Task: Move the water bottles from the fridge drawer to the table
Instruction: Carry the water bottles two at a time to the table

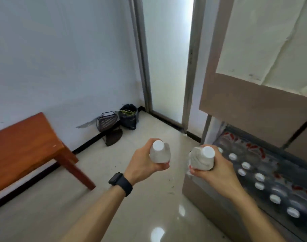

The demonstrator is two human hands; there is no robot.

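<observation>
Two-handed: grips one water bottle [159, 153] in left hand [142, 165], second bottle [200, 159] in right hand [218, 171], beside the open fridge drawer [199, 194].

We see a bright room in soft cool daylight from the frosted door [166, 55], white glare spots on the glossy floor [158, 203], only faint shadows, motion blur smearing the worktop [26, 147], straight lines bowing at our frame's edges.

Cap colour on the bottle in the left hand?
Plain white cap on the bottle the left hand grips; head view, seen from above.
</observation>
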